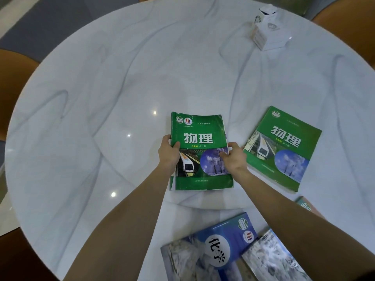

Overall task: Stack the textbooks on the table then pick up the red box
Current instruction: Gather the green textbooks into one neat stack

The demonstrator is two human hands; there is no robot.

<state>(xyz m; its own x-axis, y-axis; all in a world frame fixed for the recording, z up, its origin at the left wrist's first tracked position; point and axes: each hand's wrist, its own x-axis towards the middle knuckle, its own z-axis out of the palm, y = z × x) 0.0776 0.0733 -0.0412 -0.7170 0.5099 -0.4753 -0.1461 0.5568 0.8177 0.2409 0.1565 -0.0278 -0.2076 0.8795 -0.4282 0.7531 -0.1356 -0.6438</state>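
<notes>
A green textbook (200, 138) lies in the middle of the round white table (121, 88), on top of at least one other book whose edges show at its left and bottom. My left hand (168, 153) grips its left edge, thumb on the cover. My right hand (233, 159) holds its right edge, fingers lying on the cover. A second green textbook (284, 147) lies flat to the right. Two blue textbooks rest near the front edge, one (209, 248) beside the other (272, 258). A corner of another book (304, 204) peeks out behind my right arm. No red box is in view.
A white box (269, 29) with printed logos stands at the far right of the table. Orange chair backs (16, 61) show at the left and the top right rim. Grey floor lies beyond the table at the top left.
</notes>
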